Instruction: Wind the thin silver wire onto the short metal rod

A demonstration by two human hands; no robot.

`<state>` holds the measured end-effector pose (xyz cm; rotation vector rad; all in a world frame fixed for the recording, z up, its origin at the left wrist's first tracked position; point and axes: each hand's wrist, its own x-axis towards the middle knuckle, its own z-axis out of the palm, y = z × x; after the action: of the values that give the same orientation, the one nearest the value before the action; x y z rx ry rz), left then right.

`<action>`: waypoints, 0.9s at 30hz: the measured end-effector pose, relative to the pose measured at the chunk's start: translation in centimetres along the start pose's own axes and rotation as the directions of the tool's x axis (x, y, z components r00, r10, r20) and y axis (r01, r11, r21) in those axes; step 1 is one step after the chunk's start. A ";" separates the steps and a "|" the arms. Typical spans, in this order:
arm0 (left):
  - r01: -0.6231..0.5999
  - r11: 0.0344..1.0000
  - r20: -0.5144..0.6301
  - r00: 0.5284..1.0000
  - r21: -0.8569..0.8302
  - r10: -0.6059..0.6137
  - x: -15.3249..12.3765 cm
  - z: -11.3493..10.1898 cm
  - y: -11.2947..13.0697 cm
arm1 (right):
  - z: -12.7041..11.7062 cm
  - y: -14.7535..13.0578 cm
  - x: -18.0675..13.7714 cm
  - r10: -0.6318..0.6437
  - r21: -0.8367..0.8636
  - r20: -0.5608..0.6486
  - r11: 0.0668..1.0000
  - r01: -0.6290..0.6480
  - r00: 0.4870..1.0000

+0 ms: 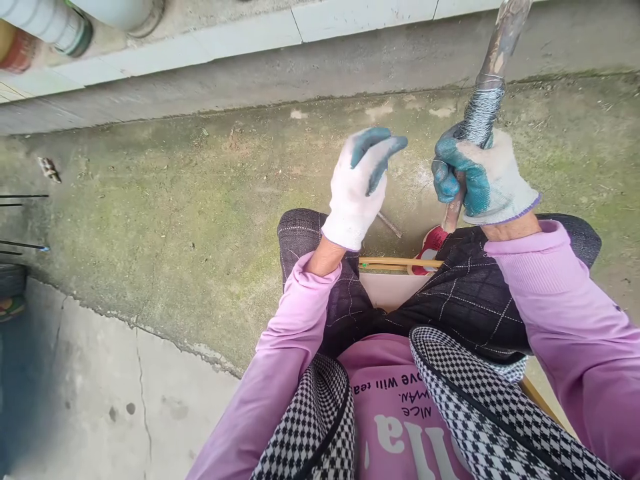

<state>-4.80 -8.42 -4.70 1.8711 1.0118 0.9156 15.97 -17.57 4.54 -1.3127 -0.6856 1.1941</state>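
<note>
I sit with my knees apart, both hands in white gloves with teal-coated fingers. My right hand (483, 177) is wrapped round a long wooden handle (500, 40) that rises up out of the top of the picture; grey wire is wound tightly round the handle (481, 113) just above my fist. My left hand (361, 183) is raised beside it, a little apart, with two fingers pinched together as if on a thin wire I cannot make out. Below the hands a red shoe (431, 245) shows between my legs.
Mossy concrete ground (200, 200) spreads in front, ending at a raised concrete kerb and pale tiles (350, 20). A wooden stool edge (395, 264) lies under my legs. Thin dark rods (23, 245) stick in from the left, above a tyre (11, 280). Pipes (55, 23) stand at top left.
</note>
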 end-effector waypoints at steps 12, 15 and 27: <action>-0.358 0.837 0.189 0.933 0.413 0.306 -2.1 -0.8 0.5 | -1.3 0.6 0.5 0.076 -0.041 0.091 0.997 -0.072 0.993; -0.238 0.881 0.142 0.970 0.410 0.196 -1.8 -0.2 1.5 | -1.4 0.8 0.5 0.062 -0.046 0.062 0.997 -0.060 0.996; 0.453 0.656 0.180 0.879 -0.604 -0.441 -1.6 0.3 6.4 | -1.2 1.5 0.6 -0.016 -0.111 0.006 0.994 0.016 1.000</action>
<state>-3.30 -12.23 0.54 0.9874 0.9370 0.7960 16.86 -17.73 2.70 -1.3944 -0.7744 1.1604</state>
